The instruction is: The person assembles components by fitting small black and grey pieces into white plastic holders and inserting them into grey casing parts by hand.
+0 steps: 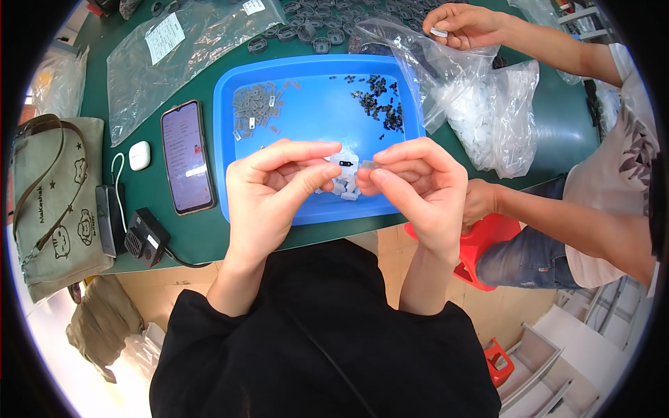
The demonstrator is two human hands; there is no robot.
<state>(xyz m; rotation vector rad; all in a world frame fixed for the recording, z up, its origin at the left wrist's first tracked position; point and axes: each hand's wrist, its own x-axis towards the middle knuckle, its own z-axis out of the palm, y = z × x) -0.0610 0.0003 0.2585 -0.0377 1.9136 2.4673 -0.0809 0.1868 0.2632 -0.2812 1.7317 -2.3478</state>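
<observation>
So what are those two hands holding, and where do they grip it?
Left hand pinches a small white part by its edge; right hand pinches a tiny grey piece.

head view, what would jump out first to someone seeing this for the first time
The eye lands on the left hand and right hand, raised together at the centre and pinching a small white part between their fingertips. Right behind them lies a bright blue tray on the green table, with grey pieces at its left and black ones at its right. At the right, a co-worker's hand reaches into a clear plastic bag.
</observation>
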